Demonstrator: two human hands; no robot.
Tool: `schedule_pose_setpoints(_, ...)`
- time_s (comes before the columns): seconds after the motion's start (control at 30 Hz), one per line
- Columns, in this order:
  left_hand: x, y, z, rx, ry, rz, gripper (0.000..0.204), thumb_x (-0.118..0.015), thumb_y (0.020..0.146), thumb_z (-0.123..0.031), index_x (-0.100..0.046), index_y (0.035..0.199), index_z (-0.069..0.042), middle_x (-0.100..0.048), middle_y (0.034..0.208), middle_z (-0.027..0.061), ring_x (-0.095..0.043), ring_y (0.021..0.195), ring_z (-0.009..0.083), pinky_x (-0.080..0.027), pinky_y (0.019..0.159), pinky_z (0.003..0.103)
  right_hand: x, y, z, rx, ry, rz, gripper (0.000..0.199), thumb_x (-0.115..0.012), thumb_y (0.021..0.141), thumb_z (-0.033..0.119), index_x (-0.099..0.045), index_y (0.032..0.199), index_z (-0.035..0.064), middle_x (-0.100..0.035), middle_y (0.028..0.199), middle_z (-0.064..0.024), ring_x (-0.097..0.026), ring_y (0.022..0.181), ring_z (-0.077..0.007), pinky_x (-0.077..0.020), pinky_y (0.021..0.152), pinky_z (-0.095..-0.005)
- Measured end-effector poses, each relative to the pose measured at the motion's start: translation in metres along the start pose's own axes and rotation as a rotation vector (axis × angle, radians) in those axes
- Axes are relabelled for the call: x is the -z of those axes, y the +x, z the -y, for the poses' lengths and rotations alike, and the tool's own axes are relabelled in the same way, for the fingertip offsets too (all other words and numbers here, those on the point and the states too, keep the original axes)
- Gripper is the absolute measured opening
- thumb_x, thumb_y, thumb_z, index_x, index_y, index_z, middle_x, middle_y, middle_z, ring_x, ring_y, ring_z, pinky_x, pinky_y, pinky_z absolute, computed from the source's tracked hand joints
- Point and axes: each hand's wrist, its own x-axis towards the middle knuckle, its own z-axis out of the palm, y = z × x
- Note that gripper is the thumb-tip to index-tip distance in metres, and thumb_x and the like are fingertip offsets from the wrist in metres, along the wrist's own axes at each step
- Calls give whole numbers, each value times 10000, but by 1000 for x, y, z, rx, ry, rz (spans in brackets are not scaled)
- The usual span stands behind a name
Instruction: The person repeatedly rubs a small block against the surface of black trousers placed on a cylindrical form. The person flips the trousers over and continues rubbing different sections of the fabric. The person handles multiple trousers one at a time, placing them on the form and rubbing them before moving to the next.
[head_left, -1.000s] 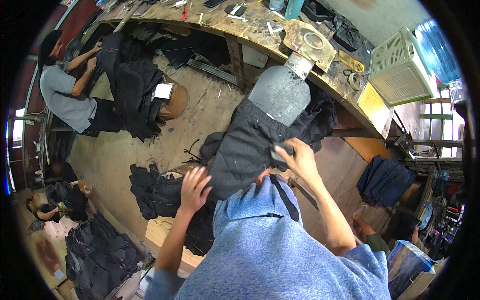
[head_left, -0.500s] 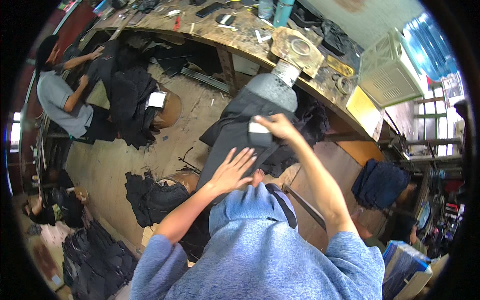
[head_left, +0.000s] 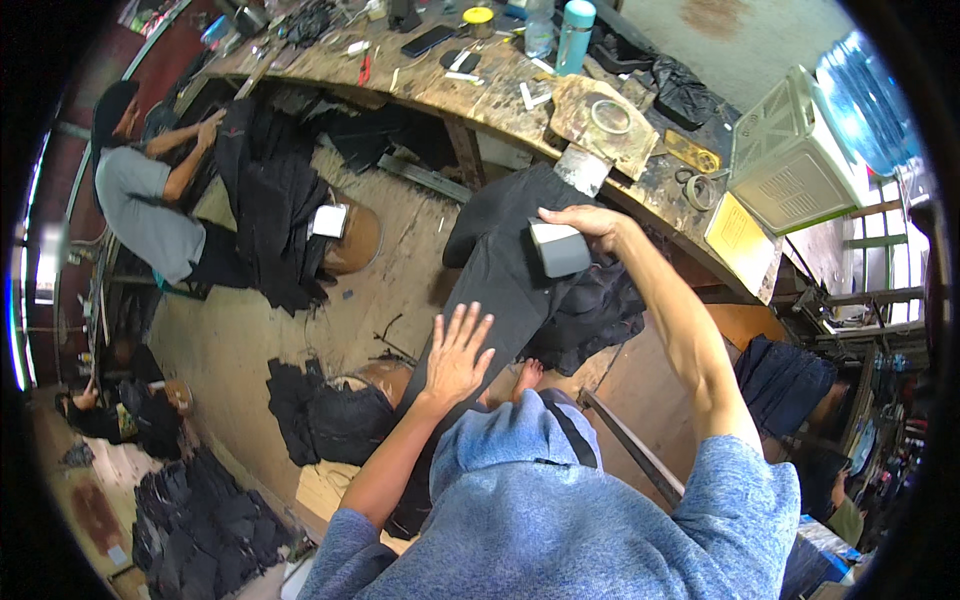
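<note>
A pair of black trousers (head_left: pixel 497 285) is stretched lengthwise in front of me, its far end pulled over a support reaching out from the workbench. My left hand (head_left: pixel 459 360) lies flat on the near part of the cloth, fingers spread. In my right hand (head_left: pixel 590 226) is a white-and-grey block (head_left: pixel 560 250), gripped at its far right end over the right edge of the cloth. Whether the block touches the fabric I cannot tell. More dark cloth (head_left: pixel 590 310) hangs in folds below, to the right.
Across the far side runs a worn workbench (head_left: pixel 420 85) with a teal bottle (head_left: pixel 574 40), a phone (head_left: pixel 428 41) and a tape roll (head_left: pixel 698 191). A co-worker (head_left: pixel 150 195) handles black garments at left. Dark garment piles (head_left: pixel 205 515) lie on the floor.
My right hand has moved the block slightly right, and the grey end of the support is now covered by the trousers. My left hand still rests spread on the cloth.
</note>
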Motion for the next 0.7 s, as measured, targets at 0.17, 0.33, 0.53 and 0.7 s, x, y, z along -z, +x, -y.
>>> schedule_pose_setpoints(0.17, -7, 109, -5, -238, -10, 5, 610, -610, 1086, -360, -497, 1664, -197, -346, 1792, 116, -291, 1660, 361, -197, 1348, 603, -2, -20, -7, 233, 386, -240, 608, -750, 1025, 579, -744, 1309, 42, -771, 1325, -98, -742, 1126, -217, -592, 1004, -401)
schedule_pose_setpoints(0.33, 3, 186, -9, -323, 13, 125, 624, -625, 1079, -429, -514, 1650, -202, -317, 1806, 99, -261, 1675, 333, -173, 1360, 588, 8, -77, -37, 352, 167, -571, 631, -733, 1055, 543, -723, 1350, -14, -779, 1278, -109, -719, 1148, -205, -559, 1032, -379)
schedule_pose_setpoints(0.53, -3, 306, -9, -748, -188, -13, 633, -831, 902, -487, -605, 1367, -121, -536, 1519, 125, -389, 1550, 387, -231, 1299, 640, -107, -71, -73, 860, -111, -1364, 382, -793, 1014, 355, -793, 1190, 16, -821, 1051, -109, -760, 928, -152, -597, 850, -317)
schedule_pose_setpoints(0.7, -20, 358, -2, -1026, -171, -125, 619, -853, 731, -700, -613, 862, -144, -611, 863, -15, -606, 922, 213, -442, 807, 386, -168, 3, -89, 1527, -1170, -752, 457, -889, 770, 327, -754, 1155, 121, -785, 1222, -127, -758, 1167, -280, -630, 1019, -448)
